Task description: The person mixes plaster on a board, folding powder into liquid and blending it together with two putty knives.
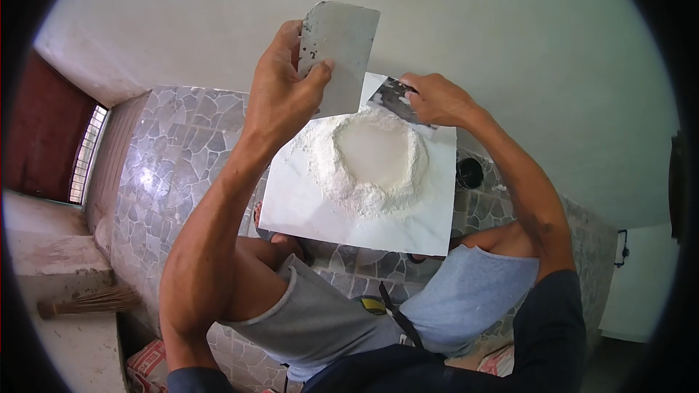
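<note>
My left hand [284, 94] grips a flat grey scraper plate [342, 51], raised above the far left part of a white board [291, 204]. The thumb presses on its face, which has dark specks along one side. A second scraper plate [393, 100], smeared dark and white, is in my right hand [440, 102], low over the board's far edge beside the powder. On the board lies a ring of white powder [338, 185] around a smooth, pale pool of liquid [375, 149]. Some right-hand fingers are hidden behind the plate.
A pale wall [524, 36] rises just beyond the board. To the board's right stands a black container [469, 173] on the stone-patterned floor [175, 145]. A broom [95, 300] lies at the left on a ledge, with a printed bag [149, 364] below.
</note>
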The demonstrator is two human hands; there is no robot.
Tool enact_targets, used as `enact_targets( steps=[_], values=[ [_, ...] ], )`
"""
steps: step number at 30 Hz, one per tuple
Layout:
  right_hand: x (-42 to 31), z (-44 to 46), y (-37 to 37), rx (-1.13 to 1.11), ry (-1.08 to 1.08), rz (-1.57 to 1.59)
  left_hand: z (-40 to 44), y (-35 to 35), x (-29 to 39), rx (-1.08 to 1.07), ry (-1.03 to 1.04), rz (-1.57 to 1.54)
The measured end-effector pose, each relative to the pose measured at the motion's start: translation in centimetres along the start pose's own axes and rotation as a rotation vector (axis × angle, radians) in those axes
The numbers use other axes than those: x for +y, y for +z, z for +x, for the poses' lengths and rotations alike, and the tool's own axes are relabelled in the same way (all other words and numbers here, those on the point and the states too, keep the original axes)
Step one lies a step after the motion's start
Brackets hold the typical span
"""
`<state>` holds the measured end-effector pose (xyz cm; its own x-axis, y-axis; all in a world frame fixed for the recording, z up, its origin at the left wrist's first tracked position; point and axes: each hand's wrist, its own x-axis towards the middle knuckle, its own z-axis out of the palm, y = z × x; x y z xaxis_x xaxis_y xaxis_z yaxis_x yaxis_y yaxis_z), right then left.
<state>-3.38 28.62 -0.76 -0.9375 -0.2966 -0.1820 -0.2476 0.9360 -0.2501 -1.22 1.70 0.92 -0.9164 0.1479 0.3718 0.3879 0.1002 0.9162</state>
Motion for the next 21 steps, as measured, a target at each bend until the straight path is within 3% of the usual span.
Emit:
enact_targets(
  steps=[2, 5, 11, 14, 18, 21],
  values=[
    [1.4, -0.9, 0.3, 0.129, -0.001, -0.031, -0.1, 0.1, 0.0, -0.010, -0.002, 0.004],
    [3.8, -3.0, -1.0, 0.060, 0.072, 0.154, -0.5, 0.5, -0.2, -0.034, -0.017, 0.017],
    [12.3, -9.4, 5.3, -0.011, 0.469, 0.798, -1.3, 0.8, -1.2, -0.088, 0.032, 0.082],
    [14.7, -11.9, 8.4, -0.057, 0.674, 0.822, -1.8, 1.0, -0.8, -0.109, 0.009, 0.088],
    [10.1, -13.8, 9.5, 0.061, 0.759, 1.158, -1.7, 1.0, -1.2, -0.104, 0.040, 0.050],
    [9.6, -13.6, 11.3, 0.074, 0.668, 1.329, -1.4, 1.0, -0.9, -0.111, 0.016, 0.035]
  ],
)
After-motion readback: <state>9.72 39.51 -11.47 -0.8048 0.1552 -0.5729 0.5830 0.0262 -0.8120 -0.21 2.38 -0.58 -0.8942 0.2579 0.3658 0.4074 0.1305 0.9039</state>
